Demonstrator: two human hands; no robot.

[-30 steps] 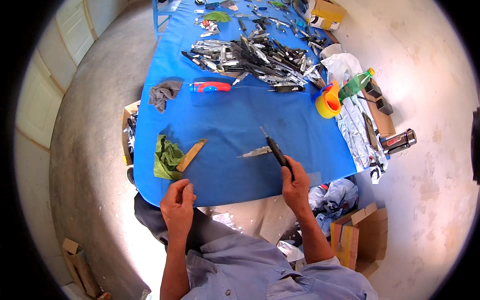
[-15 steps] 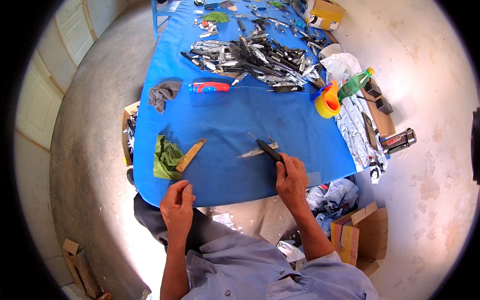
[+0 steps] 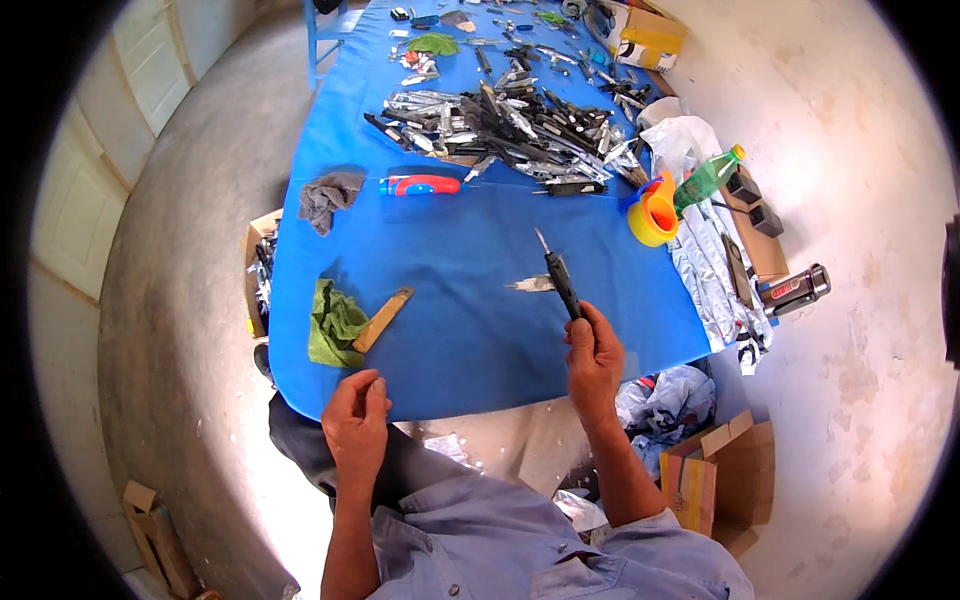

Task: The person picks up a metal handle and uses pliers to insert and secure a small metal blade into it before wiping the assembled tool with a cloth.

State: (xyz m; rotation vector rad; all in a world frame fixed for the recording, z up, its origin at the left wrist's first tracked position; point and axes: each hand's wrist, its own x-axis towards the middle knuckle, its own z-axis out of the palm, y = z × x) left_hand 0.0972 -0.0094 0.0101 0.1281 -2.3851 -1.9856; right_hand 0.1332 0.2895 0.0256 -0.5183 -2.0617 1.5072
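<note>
My right hand (image 3: 596, 362) is closed around a slim black tool (image 3: 563, 285) with a thin metal tip, held pointing away from me. Behind it on the blue cloth, partly hidden by the tool, lies a small silvery, part-clear piece (image 3: 532, 284). At the near table edge is my left hand (image 3: 357, 415), its fingers curled and the thumb against the forefinger, with nothing visible in it. Just beyond that hand, a flat yellowish wooden strip (image 3: 384, 319) rests beside a crumpled green cloth (image 3: 336, 322).
Across the table spreads a heap of black and silver slim pieces (image 3: 510, 125). Nearer are a grey rag (image 3: 328, 200) and a red-and-blue handled tool (image 3: 422, 185). To the right stand a yellow-orange cup (image 3: 654, 222), a green bottle (image 3: 712, 178) and a dark flask (image 3: 797, 290).
My right hand has moved slightly right, and the black tool now points more directly away from me. The silvery piece now shows farther right and a little farther from me. My left hand has barely moved.
</note>
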